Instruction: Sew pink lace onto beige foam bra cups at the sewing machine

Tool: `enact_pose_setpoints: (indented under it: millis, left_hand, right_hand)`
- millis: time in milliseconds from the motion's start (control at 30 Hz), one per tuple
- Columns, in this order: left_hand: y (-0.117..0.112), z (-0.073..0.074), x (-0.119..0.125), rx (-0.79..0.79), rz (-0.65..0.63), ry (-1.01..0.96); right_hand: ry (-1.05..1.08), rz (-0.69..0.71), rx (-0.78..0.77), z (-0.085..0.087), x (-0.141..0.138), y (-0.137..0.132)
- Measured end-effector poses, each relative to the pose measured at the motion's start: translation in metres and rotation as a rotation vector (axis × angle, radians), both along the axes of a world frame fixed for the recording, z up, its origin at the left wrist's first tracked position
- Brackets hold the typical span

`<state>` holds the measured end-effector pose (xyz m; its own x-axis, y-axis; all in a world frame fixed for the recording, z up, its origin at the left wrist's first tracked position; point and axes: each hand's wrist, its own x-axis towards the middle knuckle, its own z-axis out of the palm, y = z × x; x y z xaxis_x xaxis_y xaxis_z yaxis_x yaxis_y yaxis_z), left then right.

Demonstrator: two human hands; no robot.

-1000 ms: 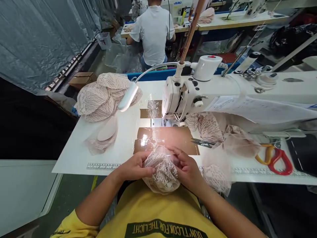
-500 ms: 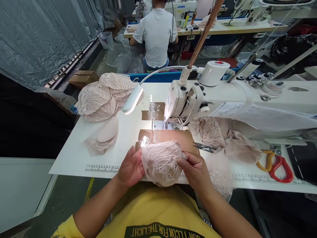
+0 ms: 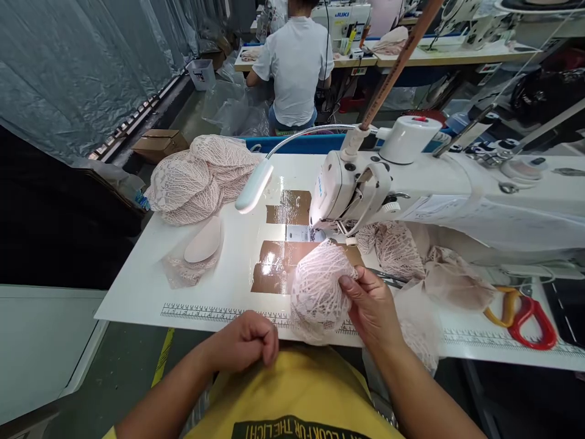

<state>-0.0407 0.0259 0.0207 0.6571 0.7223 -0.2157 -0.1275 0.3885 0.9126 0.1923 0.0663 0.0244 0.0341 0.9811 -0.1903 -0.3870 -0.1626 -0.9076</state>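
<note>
Head view: right hand (image 3: 372, 308) pinches the pale pink, rounded lace-mesh fabric cup (image 3: 320, 289) by its right edge, thumb on the near face; the rest of the cup extends left of the fingers, over the white tabletop (image 3: 235, 262) near its front edge. Left hand (image 3: 244, 341) apart, left of the cup, fingers curled closed. White sewing machine (image 3: 350, 189) stands just beyond the cup.

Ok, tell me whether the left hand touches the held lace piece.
Apart: the head view shows a gap between the curled left hand and the lace piece in the right hand.
</note>
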Motion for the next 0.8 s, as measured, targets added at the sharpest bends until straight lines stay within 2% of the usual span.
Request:
enact_pose_setpoints:
  millis: [33,100,167,233,333,400,567,800]
  left_hand:
    - [0.003,0.007,-0.009,0.123,-0.003,0.054]
    - [0.010,0.023,-0.019,0.341,0.156,0.169]
    - [0.018,0.035,-0.020,0.489,0.272,0.333]
    - [0.023,0.040,-0.013,0.529,0.228,0.431]
    - [0.025,0.037,-0.002,0.493,0.081,0.433]
    - [0.022,0.033,0.002,0.512,0.038,0.452]
    - [0.020,0.035,-0.001,0.586,0.011,0.454]
    - [0.026,0.039,-0.001,0.650,0.085,0.536]
  right_hand:
    - [-0.060,0.099,0.015,0.002,0.002,0.000]
    - [-0.219,0.346,0.083,0.008,0.000,-0.002]
    - [-0.373,0.529,0.183,0.013,-0.006,-0.005]
    - [-0.491,0.598,0.269,0.018,-0.013,-0.008]
    - [-0.590,0.568,0.334,0.021,-0.019,-0.010]
    - [-0.597,0.508,0.376,0.021,-0.021,-0.010]
    - [-0.571,0.387,0.393,0.017,-0.025,-0.008]
    - [-0.560,0.349,0.354,0.016,-0.032,-0.010]
